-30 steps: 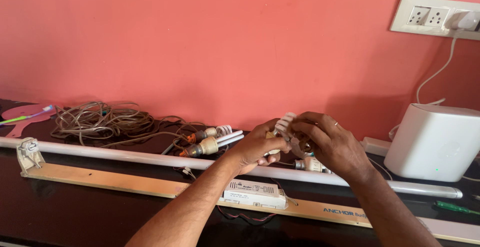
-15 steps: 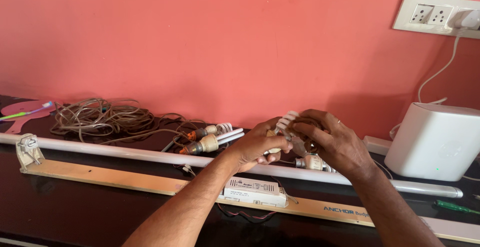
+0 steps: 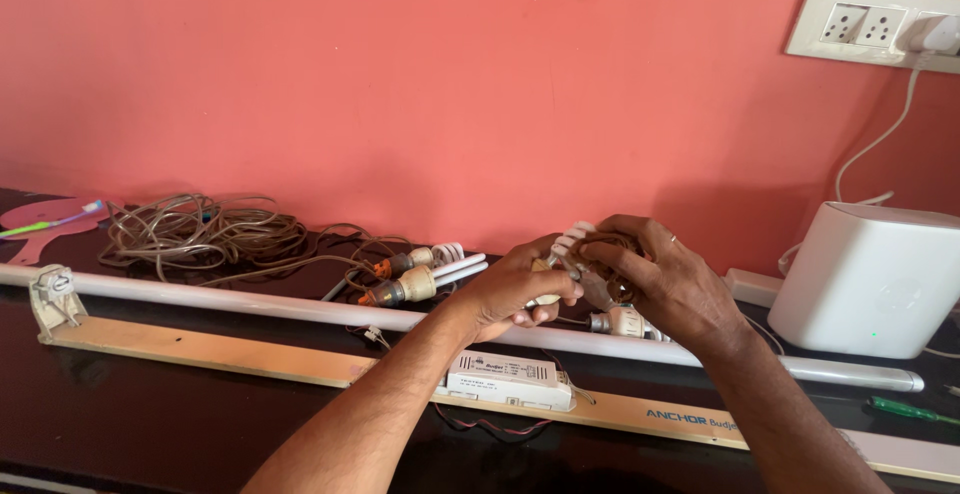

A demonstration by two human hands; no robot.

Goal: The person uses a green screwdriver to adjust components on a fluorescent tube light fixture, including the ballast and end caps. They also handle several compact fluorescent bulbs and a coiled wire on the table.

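Observation:
Both my hands meet over the middle of a dark table. My left hand (image 3: 515, 289) grips the base of a compact fluorescent bulb (image 3: 572, 242) whose white tubes stick up between the hands. My right hand (image 3: 660, 284) closes around the same bulb and a bundle of brown wire. Below the hands lies a long white tube light (image 3: 230, 303) resting beside a wooden batten fitting (image 3: 220, 354) that carries a white ballast box (image 3: 508, 378). Another bulb in a holder (image 3: 625, 323) lies under my right hand.
A tangle of brown wire (image 3: 195, 232) and two bulbs in holders (image 3: 425, 272) lie at the back by the red wall. A white box-shaped device (image 3: 878, 279) stands at right, under a wall socket panel (image 3: 870, 24). A green screwdriver (image 3: 905, 410) lies at far right; a toothbrush (image 3: 50, 222) at far left.
The hands have stayed in the same place, with only slight finger movement around the bulb. Nothing else has shifted.

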